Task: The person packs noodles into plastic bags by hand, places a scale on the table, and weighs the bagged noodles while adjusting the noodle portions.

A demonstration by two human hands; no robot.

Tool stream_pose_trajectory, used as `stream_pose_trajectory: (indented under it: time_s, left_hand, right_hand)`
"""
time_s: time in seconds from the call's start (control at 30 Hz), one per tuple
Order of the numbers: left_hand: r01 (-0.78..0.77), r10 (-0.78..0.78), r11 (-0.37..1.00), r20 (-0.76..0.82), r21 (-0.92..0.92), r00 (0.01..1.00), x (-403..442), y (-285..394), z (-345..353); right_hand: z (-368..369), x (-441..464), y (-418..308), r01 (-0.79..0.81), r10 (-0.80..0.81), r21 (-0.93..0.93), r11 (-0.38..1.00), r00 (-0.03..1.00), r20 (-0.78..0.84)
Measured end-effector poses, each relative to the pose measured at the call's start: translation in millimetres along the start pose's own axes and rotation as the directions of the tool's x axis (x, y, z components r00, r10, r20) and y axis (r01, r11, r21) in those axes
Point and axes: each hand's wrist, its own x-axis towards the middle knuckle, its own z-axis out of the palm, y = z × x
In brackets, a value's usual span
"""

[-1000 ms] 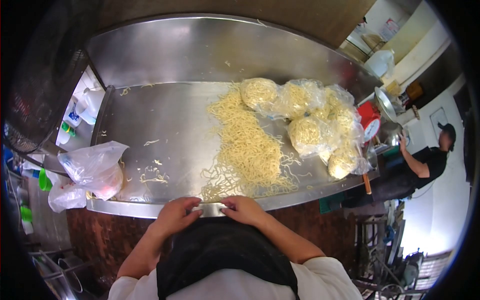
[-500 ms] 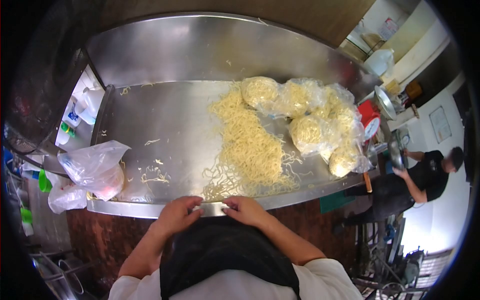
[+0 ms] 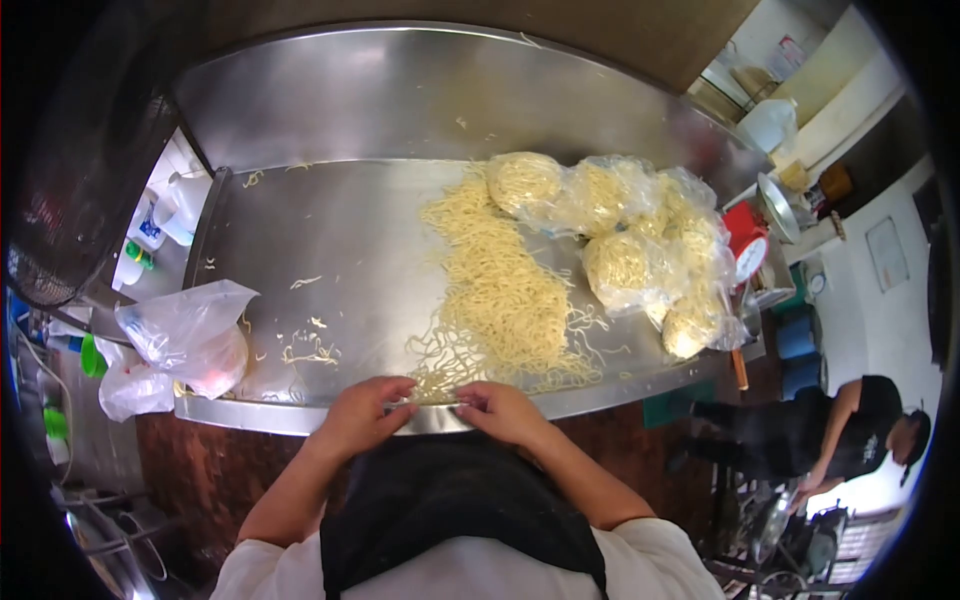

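Note:
My left hand (image 3: 365, 415) is at the front edge of the steel table (image 3: 330, 215), its thumb and fingers apart with nothing visible between them. Beside it, my right hand (image 3: 502, 412) is at the same edge, fingers bent and a gap showing at the thumb. Just beyond both hands lies a loose pile of yellow noodles (image 3: 505, 290), with thin strands straggling toward my fingers. Several clear plastic bags of noodles (image 3: 615, 262) sit together at the right, behind the pile.
A knotted-looking plastic bag (image 3: 195, 335) stands at the table's left corner. Stray noodle bits (image 3: 310, 352) lie on the steel. At the right end are a red scale (image 3: 742, 240) and a metal bowl (image 3: 778, 208). A co-worker (image 3: 850, 430) in black stands at the right.
My hands have shifted slightly up over the table edge, with the fingers a little more apart. The co-worker has turned and bent down, moving a metal pan lower. Noodles and bags stay put.

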Motion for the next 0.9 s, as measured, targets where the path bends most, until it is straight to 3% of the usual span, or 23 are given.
stream_pose_trajectory:
  time_s: [0.27, 0.33, 0.43, 0.5, 0.53, 0.63, 0.7, 0.73, 0.8, 0.87, 0.9]
  left_hand:
    - [-0.011, 0.011, 0.999, -0.005, -0.032, 1.0, 9, -10, -4]
    - [-0.02, 0.021, 0.998, 0.017, -0.06, 1.0, 17, -13, -1]
    - [0.141, -0.098, 0.844, 0.11, -0.517, 0.989, 45, -17, 14]
    - [0.087, -0.036, 0.814, 0.099, -0.574, 0.994, 73, 10, 16]
    - [0.06, -0.004, 0.799, 0.094, -0.599, 0.996, 91, 31, 15]
    - [-0.044, 0.145, 0.819, 0.132, -0.573, 0.981, 148, 105, 26]
    - [-0.159, 0.282, 0.842, 0.17, -0.515, 0.944, 196, 159, 47]
    - [-0.231, 0.354, 0.851, 0.191, -0.472, 0.915, 223, 190, 62]
    - [-0.34, 0.449, 0.859, 0.243, -0.384, 0.86, 280, 253, 102]
    - [-0.425, 0.489, 0.869, 0.302, -0.255, 0.819, 345, 309, 160]
    - [-0.477, 0.505, 0.863, 0.341, -0.167, 0.793, 381, 334, 194]
  right_hand:
    - [8, 7, 20, 0.028, -0.028, 0.039, 0.999, 0.999, -0.019]
    - [-5, 4, 12, -0.004, 0.002, -0.068, 0.998, 1.0, -0.018]
    - [-45, -5, -6, -0.044, 0.032, -0.099, 0.994, 0.993, -0.116]
    - [-79, -10, 9, -0.036, 0.009, -0.096, 0.995, 0.963, -0.27]
    - [-100, -9, 31, 0.006, 0.008, 0.034, 0.999, 0.923, -0.384]
    - [-194, -30, 62, 0.222, 0.061, 0.333, 0.916, 0.744, -0.665]
    - [-278, -62, 77, 0.326, 0.055, 0.318, 0.89, 0.615, -0.786]
    - [-321, -76, 92, 0.276, 0.058, 0.202, 0.94, 0.453, -0.889]
    - [-416, -100, 138, 0.341, 0.108, 0.153, 0.928, 0.147, -0.983]
    - [-512, -115, 193, 0.558, 0.234, 0.155, 0.816, -0.072, -0.97]
    - [-557, -114, 226, 0.535, 0.285, 0.193, 0.822, -0.094, -0.954]
